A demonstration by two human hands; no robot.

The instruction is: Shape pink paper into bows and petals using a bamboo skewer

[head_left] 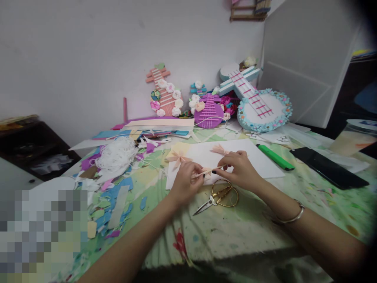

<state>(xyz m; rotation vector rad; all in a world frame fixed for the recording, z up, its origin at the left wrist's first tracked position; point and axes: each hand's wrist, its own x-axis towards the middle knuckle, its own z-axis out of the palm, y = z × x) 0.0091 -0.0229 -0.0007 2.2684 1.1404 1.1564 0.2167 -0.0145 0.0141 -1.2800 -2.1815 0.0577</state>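
Observation:
Between my two hands a thin, peach-coloured paper strip (207, 171) is stretched, its ends pinched by fingertips. My left hand (188, 179) grips its left end, and my right hand (235, 169) its right end. Below them lies a white sheet (253, 159). Two peach paper pieces with fringed or petal-like ends rest beyond the hands: one paper piece (178, 158) on the left, over pale yellow paper, and another paper piece (219, 149) near my right fingers. Gold-handled scissors (218, 198) lie slightly open on the cloth just in front of my hands.
A green marker-like object (275, 157) and a black phone-like slab (328, 167) lie at right. White string (116, 157) is heaped at left among paper scraps (118, 204). Decorated paper instruments (209, 112) lean on the wall. A plastic tub (353, 139) stands far right.

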